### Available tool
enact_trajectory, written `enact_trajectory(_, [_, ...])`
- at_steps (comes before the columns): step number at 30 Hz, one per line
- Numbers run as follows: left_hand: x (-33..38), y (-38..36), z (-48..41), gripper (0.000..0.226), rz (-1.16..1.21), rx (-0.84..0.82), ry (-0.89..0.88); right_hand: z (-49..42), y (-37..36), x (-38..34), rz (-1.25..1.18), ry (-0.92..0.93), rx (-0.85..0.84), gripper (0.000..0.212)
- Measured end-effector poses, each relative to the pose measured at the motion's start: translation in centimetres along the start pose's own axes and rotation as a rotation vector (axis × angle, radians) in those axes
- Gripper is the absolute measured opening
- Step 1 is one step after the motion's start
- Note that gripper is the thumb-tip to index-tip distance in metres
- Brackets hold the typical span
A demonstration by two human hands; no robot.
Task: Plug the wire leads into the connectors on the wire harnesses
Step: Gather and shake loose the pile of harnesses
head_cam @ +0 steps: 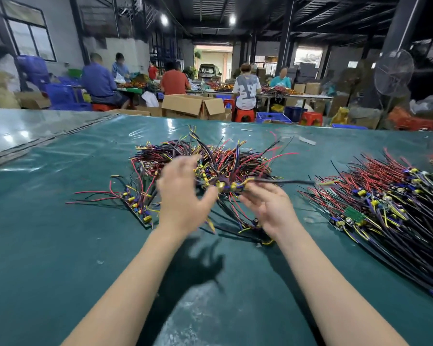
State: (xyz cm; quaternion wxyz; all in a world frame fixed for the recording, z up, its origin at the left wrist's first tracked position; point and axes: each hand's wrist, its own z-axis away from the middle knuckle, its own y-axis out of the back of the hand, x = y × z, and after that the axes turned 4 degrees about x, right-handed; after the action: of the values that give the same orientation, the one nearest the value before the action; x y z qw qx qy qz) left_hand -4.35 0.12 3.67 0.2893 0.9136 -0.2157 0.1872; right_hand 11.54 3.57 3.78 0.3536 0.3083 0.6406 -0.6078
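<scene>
Table sheeting [60, 245], green and glossy, lies nearest. Just before the central wire pile [235, 158], the blurred left hand [183, 196] spreads its fingers [179, 168], gripping nothing. Beside it, the right hand [268, 208] pinches a wire harness [229, 187], whose black lead [293, 182] juts right. Right of the pile lies another heap [385, 196]; beyond the pile sit workers [173, 81].

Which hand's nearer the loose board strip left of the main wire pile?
Left. The left hand is just right of the board strip; the right hand is farther right, pinching a black lead.
</scene>
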Motion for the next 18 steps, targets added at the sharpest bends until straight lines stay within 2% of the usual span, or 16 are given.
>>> enact_trajectory(2, [0.8,-1.1,0.4,0.079,-0.061,-0.376,-0.16,0.5,-0.2,0.5,0.171,-0.092,-0.12,0.021])
enact_trajectory(3, [0.6,-1.7,0.7,0.079,-0.13,-0.521,-0.142,0.7,-0.2,0.8,0.315,-0.096,-0.159,0.018])
enact_trajectory(4, [0.1,-2.1,1.1,0.074,-0.194,-0.619,-0.075,0.7,-0.2,0.8,0.568,-0.036,-0.185,0.015])
enact_trajectory(5, [-0.3,-2.2,1.5,0.064,-0.251,-0.664,-0.005,0.4,0.2,0.6,0.938,0.09,-0.172,0.018])
enact_trajectory(7, [-0.9,-1.9,1.7,0.038,-0.368,-0.62,0.007,-0.3,1.2,-0.2,1.628,0.334,-0.092,0.031])
enact_trajectory(8, [-1.2,-1.7,1.5,0.03,-0.409,-0.558,-0.019,-0.3,1.5,-0.6,1.824,0.362,-0.052,0.035])
enact_trajectory(9, [-1.5,-1.5,1.1,0.027,-0.418,-0.487,-0.028,-0.2,1.8,-0.8,1.928,0.316,-0.035,0.035])
enact_trajectory(11, [-2.1,-1.1,0.5,0.029,-0.365,-0.397,0.007,-0.2,2.4,-0.8,1.94,0.152,-0.041,0.024])
enact_trajectory(12, [-2.4,-0.9,0.4,0.033,-0.348,-0.421,0.044,-0.2,2.6,-0.7,1.896,0.096,-0.04,0.017])
enact_trajectory(13, [-2.7,-0.8,0.4,0.039,-0.355,-0.487,0.078,-0.4,2.8,-0.7,1.843,0.063,-0.027,0.021])
enact_trajectory(15, [-3.4,-0.9,0.7,0.056,-0.399,-0.634,0.132,-0.6,3.1,-1.4,1.742,0.117,0.079,0.03])
enact_trajectory(18, [-4.4,-0.6,0.6,0.067,-0.357,-0.598,0.211,-1.1,4.0,-3.1,1.37,0.382,0.351,0.016])
